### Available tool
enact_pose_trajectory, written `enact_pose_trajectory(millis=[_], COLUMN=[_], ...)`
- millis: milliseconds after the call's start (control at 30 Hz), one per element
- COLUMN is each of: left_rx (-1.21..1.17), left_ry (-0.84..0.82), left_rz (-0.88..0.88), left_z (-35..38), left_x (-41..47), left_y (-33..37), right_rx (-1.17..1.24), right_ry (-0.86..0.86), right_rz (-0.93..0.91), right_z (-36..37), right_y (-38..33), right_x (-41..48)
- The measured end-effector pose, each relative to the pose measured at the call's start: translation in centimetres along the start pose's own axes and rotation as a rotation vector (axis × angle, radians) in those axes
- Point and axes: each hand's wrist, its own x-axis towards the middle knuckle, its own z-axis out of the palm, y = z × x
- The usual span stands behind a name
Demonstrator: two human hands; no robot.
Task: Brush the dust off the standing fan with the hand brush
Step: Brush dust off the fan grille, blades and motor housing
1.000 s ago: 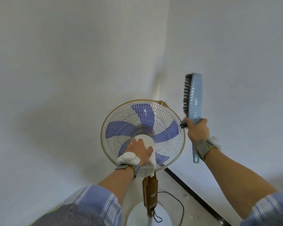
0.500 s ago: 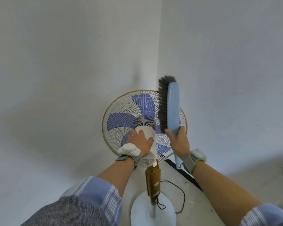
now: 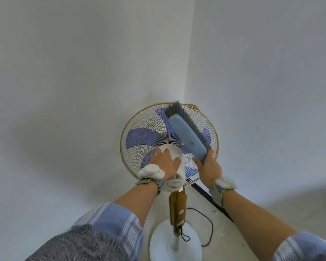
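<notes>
Sleeves: striped blue, left sleeve [image 3: 111,217] and right sleeve [image 3: 305,247] at the bottom edge; both forearms bare.
Floor: pale floor [image 3: 252,223], carrying the fan's round white base [image 3: 158,242]; a black cord [image 3: 209,228] loops on the floor just right of the base.
Standing fan: standing fan [image 3: 139,132] is upright on the floor in the corner where the two walls meet, seen from its rear; a brown control box [image 3: 177,208] sits on the pole.
Left grip: left grip [image 3: 165,162] has its fingers spread, palm flat on top of the white motor housing [image 3: 172,183].
Right grip: right grip [image 3: 209,169] has its fingers curled round the handle of the hand brush [image 3: 186,136], right of the housing and over the lower right of the grille.
Brush relative to grip: the blue back runs up and to the left from the right grip. It lies across the upper right of the grille, with its tip at the top rim.
Bristles: the grey bristles [image 3: 188,117] show along the far right edge, blurred. Contact with the wires cannot be told.
Blades: purple blades [image 3: 139,140] behind the wire grille.
Walls: two plain white walls [image 3: 83,72].
Change from 0.5 s ago: the brush stood nearly upright over the right side of the grille; it now leans left with its head higher on the grille. The right grip sits slightly further right. The left grip is unchanged on the housing.
Change from 1.0 s ago: the brush was held clear to the right of the fan.
</notes>
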Motion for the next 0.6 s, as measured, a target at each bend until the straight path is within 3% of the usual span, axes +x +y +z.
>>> enact_pose_trajectory(millis=[133,267,467,600], left_rx=[-0.020,-0.041,-0.021,0.005], left_ry=[-0.027,-0.025,-0.023,-0.039], left_rz=[0.021,0.021,0.028,0.012], left_z=[-0.3,-0.3,-0.3,-0.6], left_x=[0.1,-0.1,-0.4,-0.6], left_y=[-0.4,-0.6,0.0,0.7], right_rx=[0.081,0.329,0.096,0.126], right_ry=[-0.182,-0.242,-0.007,0.145], right_rz=[-0.079,0.026,-0.024,0.027], right_z=[0.9,0.0,-2.5,-2.8], right_y=[-0.5,-1.5,-0.2,-1.1], right_x=[-1.0,0.2,2.2,2.5])
